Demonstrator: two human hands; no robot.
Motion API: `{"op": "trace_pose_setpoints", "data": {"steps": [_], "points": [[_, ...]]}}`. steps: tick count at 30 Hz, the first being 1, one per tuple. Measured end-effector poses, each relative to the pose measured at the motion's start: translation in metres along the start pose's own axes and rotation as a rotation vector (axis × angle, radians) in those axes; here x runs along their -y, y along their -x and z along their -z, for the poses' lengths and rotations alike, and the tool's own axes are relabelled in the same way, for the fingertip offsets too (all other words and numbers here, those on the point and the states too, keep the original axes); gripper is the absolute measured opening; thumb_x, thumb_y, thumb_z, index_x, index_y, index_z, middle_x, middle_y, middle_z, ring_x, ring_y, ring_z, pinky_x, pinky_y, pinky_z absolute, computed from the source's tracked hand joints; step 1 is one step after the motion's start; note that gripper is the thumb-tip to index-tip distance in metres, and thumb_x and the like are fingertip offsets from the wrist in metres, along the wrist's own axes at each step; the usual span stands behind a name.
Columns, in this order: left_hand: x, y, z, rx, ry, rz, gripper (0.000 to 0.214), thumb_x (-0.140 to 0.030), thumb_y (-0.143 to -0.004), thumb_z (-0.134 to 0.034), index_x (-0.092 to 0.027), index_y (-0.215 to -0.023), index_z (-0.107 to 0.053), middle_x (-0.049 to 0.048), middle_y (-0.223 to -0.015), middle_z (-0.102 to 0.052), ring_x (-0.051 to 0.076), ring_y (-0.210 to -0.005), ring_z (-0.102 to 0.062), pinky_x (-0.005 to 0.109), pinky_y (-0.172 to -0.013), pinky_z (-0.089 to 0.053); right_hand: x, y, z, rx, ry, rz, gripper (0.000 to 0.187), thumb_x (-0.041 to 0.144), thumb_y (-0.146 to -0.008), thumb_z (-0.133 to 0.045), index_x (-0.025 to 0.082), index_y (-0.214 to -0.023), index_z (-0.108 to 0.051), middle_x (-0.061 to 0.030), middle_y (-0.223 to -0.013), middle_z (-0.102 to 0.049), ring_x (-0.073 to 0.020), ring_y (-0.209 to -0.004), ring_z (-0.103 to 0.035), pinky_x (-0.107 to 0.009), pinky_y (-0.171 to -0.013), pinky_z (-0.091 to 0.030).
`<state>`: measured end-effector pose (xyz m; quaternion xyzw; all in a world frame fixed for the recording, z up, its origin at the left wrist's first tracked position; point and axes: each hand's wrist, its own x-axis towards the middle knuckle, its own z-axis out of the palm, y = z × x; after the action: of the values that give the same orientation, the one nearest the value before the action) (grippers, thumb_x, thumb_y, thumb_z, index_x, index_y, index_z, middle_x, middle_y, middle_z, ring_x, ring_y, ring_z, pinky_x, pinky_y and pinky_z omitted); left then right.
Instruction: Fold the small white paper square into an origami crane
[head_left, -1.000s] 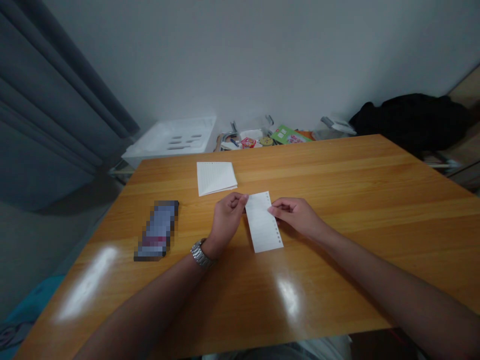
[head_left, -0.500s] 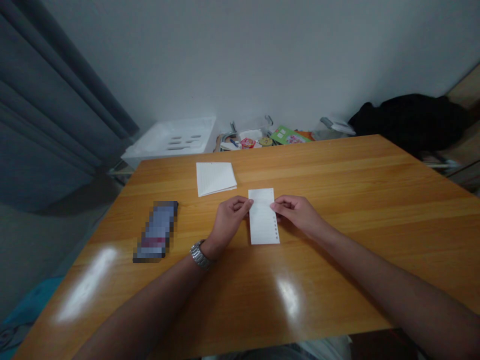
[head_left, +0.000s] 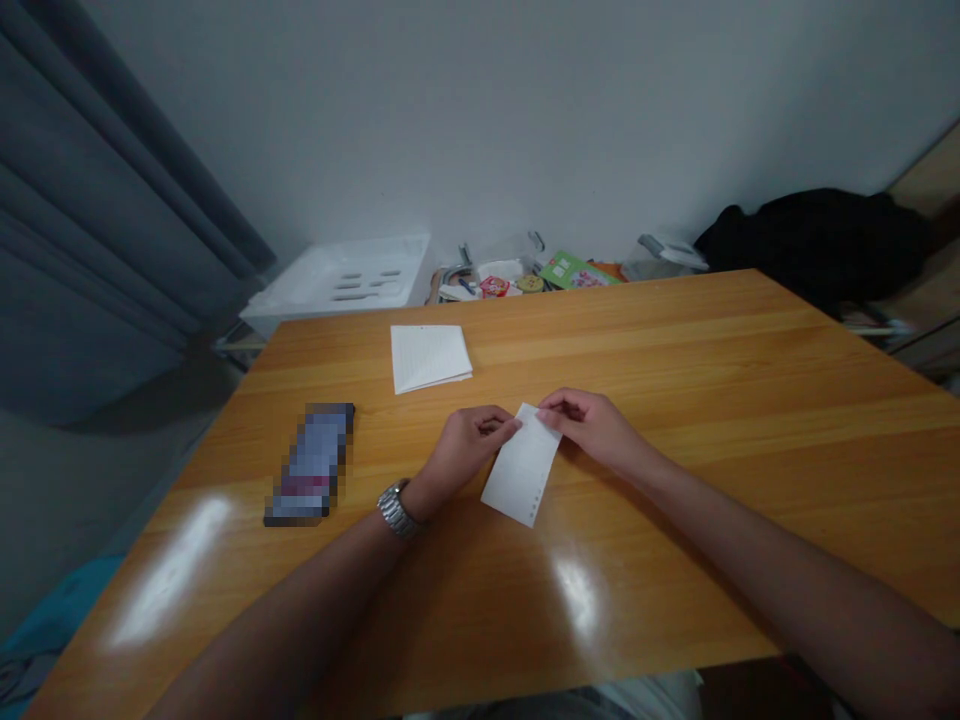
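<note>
Here's our hole-punched lined paper, tilted between our hands over the wooden table! Our left hand pinches its left edge, thumb closed against fingers; our right hand nips the upper right edge likewise. Metal wristwatch on our left wrist, smartphone further left, and beyond, more lined sheets lying flat.

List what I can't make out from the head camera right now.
Head view, all items:
Underside of the held paper: hidden, facing away.
Left hand and right hand: any fingertips beneath the paper are covered by it.
Phone: screen content is pixelated.
Green booklet: lettering too small to read.
Turquoise item: cut off by the left edge.
</note>
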<state>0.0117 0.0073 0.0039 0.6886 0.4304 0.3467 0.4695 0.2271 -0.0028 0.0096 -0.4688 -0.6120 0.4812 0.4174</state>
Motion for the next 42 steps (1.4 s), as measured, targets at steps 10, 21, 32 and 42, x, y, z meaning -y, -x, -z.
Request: {"op": "trace_pose_setpoints", "data": {"steps": [10,21,32,42], "points": [[0.003,0.001,0.005,-0.031,-0.424,-0.316,0.023,-0.032,-0.095,-0.059,-0.02,-0.114,-0.068,0.0094,-0.115,-0.07,0.022,-0.107,-0.065,0.039,-0.096,-0.051,-0.025,-0.011,0.022,-0.082,0.282,0.108,0.02,0.037,-0.09,-0.062,0.02,-0.093,-0.072,-0.007,-0.092,-0.074,-0.0213,-0.082,-0.066,-0.034,-0.075,-0.049],[0.008,0.001,0.003,0.252,-0.696,-0.555,0.029,-0.024,-0.1,-0.048,-0.02,-0.121,-0.066,0.0107,-0.13,-0.066,0.024,-0.123,-0.06,0.043,-0.106,-0.044,-0.023,-0.013,0.024,0.009,0.556,0.211,0.017,0.03,-0.092,-0.061,0.022,-0.093,-0.075,-0.0065,-0.093,-0.075,-0.0232,-0.086,-0.067,-0.035,-0.078,-0.047],[-0.007,0.007,0.005,0.192,-0.927,-0.508,0.036,-0.04,-0.099,-0.051,-0.02,-0.126,-0.065,0.0114,-0.114,-0.065,0.027,-0.11,-0.058,0.049,-0.111,-0.034,-0.015,-0.01,0.026,-0.162,0.737,0.399,0.025,0.03,-0.095,-0.057,0.021,-0.112,-0.073,-0.0122,-0.112,-0.068,-0.0282,-0.107,-0.059,-0.045,-0.097,-0.046],[-0.007,0.013,-0.002,0.105,-1.077,-0.36,0.048,-0.046,-0.101,-0.045,-0.016,-0.137,-0.053,0.0127,-0.129,-0.056,0.027,-0.111,-0.056,0.041,-0.099,-0.047,-0.01,0.004,0.005,0.109,0.924,0.455,0.038,0.035,-0.1,-0.05,0.018,-0.131,-0.063,-0.0149,-0.136,-0.06,-0.0284,-0.126,-0.055,-0.046,-0.106,-0.047]]}}
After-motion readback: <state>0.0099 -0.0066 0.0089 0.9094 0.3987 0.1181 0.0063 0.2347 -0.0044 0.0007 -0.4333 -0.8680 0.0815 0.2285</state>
